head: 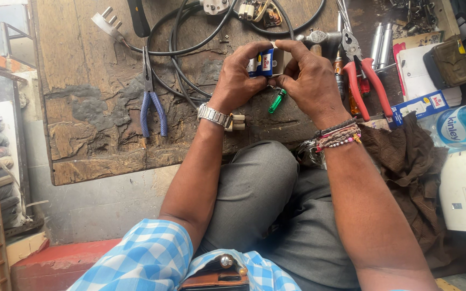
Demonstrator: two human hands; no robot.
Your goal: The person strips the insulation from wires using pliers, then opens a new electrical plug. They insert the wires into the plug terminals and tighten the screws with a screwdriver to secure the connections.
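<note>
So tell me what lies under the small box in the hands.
Under the box a green tester and black cables lie on the wooden board. The hands' fingers hide the rest.

Both hands meet above the middle of the workbench [82, 81], the left hand [237, 75] and the right hand [309, 75] gripping a small box [261, 62] between them. A screwdriver [277, 101] lies on the bench just under the hands. Pliers [151, 105] lie to the left, well apart. A plug [106, 22] sits near the far left corner, its cable [190, 48] looping toward the hands. More pliers [363, 75] lie right of the right hand. A bottle [459, 126] lies beyond the bench's right edge, beside a cloth [405, 161].
</note>
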